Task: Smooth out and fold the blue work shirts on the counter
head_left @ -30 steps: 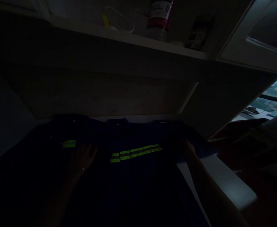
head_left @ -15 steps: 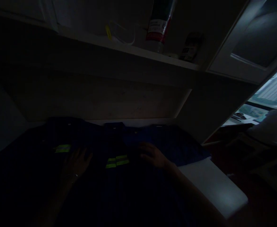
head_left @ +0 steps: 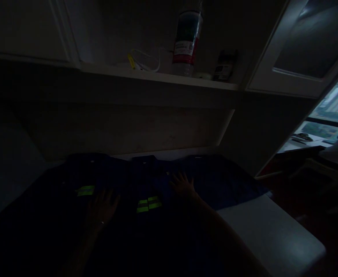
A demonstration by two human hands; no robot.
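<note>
Dark blue work clothes lie spread across a white surface, most likely jackets by their collars. One garment (head_left: 148,175) lies in the middle, with a pair of yellow-green reflective strips (head_left: 149,204) on it. Another garment (head_left: 85,169) at the left carries a single reflective strip (head_left: 85,190). My left hand (head_left: 104,206) rests open on the cloth between these strips, fingers spread. My right hand (head_left: 183,184) lies open on the fabric right of the paired strips, fingers apart. A further blue garment (head_left: 223,177) spreads out at the right. Deep shadow hides the cloth's lower part.
A white shelf (head_left: 157,78) runs above the clothes, bearing a plastic bottle (head_left: 186,44), a dark jar (head_left: 223,67) and a white cable (head_left: 148,63) with a yellow tag. The white tabletop (head_left: 272,231) ends at the right. A window (head_left: 336,107) is beyond.
My right hand's fingers have gone from curled to spread flat on the cloth. The left hand stays on the fabric. The view has tilted, showing more of the shelf.
</note>
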